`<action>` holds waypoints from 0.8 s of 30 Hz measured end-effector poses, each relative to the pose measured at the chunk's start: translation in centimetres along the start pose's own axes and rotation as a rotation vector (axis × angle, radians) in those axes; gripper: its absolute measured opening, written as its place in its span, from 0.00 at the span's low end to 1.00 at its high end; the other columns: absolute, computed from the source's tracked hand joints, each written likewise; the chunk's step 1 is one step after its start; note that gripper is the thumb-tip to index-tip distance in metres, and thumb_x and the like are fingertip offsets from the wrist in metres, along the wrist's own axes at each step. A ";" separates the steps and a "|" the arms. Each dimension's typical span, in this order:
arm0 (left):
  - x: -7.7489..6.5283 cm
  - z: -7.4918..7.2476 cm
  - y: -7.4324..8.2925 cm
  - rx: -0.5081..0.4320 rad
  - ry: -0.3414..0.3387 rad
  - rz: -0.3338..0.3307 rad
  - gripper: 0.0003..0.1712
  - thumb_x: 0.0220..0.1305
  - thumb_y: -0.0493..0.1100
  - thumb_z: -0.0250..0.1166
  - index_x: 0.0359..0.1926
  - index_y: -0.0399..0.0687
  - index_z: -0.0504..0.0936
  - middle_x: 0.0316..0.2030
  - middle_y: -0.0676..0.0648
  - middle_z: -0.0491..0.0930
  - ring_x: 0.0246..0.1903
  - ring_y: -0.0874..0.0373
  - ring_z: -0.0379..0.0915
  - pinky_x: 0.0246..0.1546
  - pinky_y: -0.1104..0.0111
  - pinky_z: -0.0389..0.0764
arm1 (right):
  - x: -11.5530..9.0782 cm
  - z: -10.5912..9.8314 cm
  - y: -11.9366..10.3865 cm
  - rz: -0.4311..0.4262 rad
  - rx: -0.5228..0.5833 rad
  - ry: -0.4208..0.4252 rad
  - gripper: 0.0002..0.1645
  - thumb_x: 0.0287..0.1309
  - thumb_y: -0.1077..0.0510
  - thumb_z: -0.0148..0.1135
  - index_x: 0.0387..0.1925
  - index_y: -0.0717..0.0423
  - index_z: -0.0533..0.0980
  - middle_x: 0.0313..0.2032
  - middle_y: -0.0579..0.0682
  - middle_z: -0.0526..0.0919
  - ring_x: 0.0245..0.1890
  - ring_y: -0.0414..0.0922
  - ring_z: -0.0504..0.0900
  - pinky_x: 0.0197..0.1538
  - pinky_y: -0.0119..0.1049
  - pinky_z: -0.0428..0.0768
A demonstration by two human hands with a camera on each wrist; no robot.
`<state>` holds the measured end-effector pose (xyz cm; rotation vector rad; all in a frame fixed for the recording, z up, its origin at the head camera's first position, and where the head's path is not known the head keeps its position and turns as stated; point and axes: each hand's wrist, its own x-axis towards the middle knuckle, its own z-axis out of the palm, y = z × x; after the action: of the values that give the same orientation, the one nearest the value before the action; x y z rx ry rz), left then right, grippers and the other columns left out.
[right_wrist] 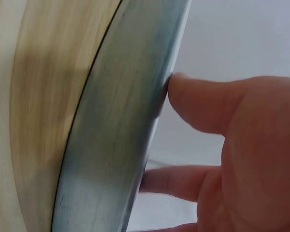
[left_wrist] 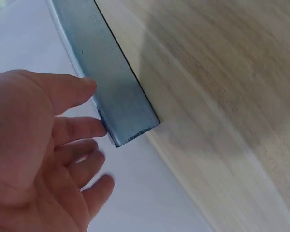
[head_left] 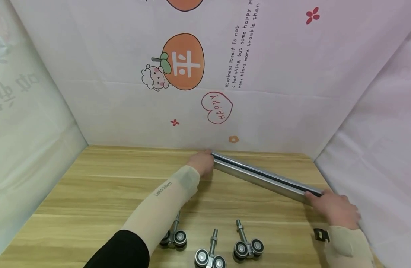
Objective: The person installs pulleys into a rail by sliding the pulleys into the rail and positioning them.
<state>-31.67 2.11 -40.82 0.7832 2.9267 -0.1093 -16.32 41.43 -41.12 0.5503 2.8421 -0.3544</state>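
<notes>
While left hand (head_left: 201,163) and right hand (head_left: 336,209) grip one metal rail (head_left: 262,176), three bolted rollers (head_left: 248,251), one wooden tabletop (head_left: 101,186)

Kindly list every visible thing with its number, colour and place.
table: one, light wood colour, lower half
metal rail: one, silver with dark slot, slanting, right of centre
roller sets: three, silver and black, near side of table
sheets: three, white, back and both sides
prints: several, mostly orange, red, black, mainly back sheet
small item: one, black, lower right
sleeves: two, cream, both forearms
dark sleeve: one, black, bottom edge
left hand: one, bare, rail's left end
right hand: one, bare, rail's right end
</notes>
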 end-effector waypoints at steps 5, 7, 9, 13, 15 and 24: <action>0.1 0.0 0.0 -0.034 -0.022 0.013 0.16 0.66 0.38 0.52 0.52 0.43 0.77 0.59 0.45 0.69 0.41 0.58 0.72 0.37 0.68 0.76 | -0.1 -0.5 0.6 -0.073 -0.034 -0.008 0.64 0.51 0.18 0.32 0.63 0.72 0.55 0.55 0.78 0.61 0.46 0.81 0.59 0.39 0.67 0.66; 0.3 0.1 -0.1 -0.047 -0.015 0.008 0.14 0.65 0.37 0.52 0.50 0.44 0.78 0.54 0.46 0.73 0.38 0.57 0.73 0.38 0.66 0.76 | -0.1 -0.5 0.8 -0.073 -0.036 -0.015 0.64 0.51 0.17 0.33 0.64 0.71 0.54 0.55 0.78 0.61 0.47 0.81 0.59 0.39 0.66 0.67; 0.4 0.2 -0.2 -0.051 -0.006 0.004 0.12 0.63 0.36 0.54 0.45 0.45 0.80 0.47 0.47 0.76 0.35 0.57 0.72 0.38 0.65 0.76 | 0.1 -0.4 1.0 -0.064 -0.036 -0.025 0.65 0.49 0.17 0.33 0.65 0.71 0.54 0.55 0.79 0.61 0.46 0.80 0.61 0.37 0.65 0.68; 0.6 0.3 -0.4 -0.050 0.032 -0.008 0.06 0.60 0.36 0.58 0.36 0.47 0.81 0.39 0.49 0.78 0.32 0.57 0.72 0.37 0.64 0.76 | 0.4 -0.2 1.2 -0.020 -0.029 -0.046 0.69 0.46 0.15 0.35 0.62 0.74 0.58 0.51 0.82 0.62 0.44 0.78 0.62 0.37 0.64 0.68; 0.7 0.6 -0.5 -0.063 0.061 -0.019 0.04 0.62 0.39 0.59 0.36 0.46 0.80 0.36 0.50 0.78 0.31 0.57 0.73 0.36 0.64 0.77 | 0.5 -0.2 1.3 -0.005 -0.027 -0.058 0.70 0.44 0.14 0.35 0.57 0.77 0.62 0.49 0.83 0.63 0.44 0.78 0.62 0.38 0.65 0.67; 1.0 1.1 -1.2 -0.108 0.136 -0.017 0.09 0.62 0.45 0.63 0.41 0.46 0.80 0.40 0.48 0.72 0.36 0.58 0.70 0.39 0.67 0.75 | 0.4 -0.5 0.9 -0.030 -0.027 -0.043 0.69 0.44 0.15 0.38 0.46 0.81 0.70 0.46 0.81 0.67 0.45 0.75 0.61 0.40 0.64 0.66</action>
<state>-33.00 1.46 -42.00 0.7779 3.0358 0.1035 -16.40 42.47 -40.87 0.4890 2.8124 -0.3279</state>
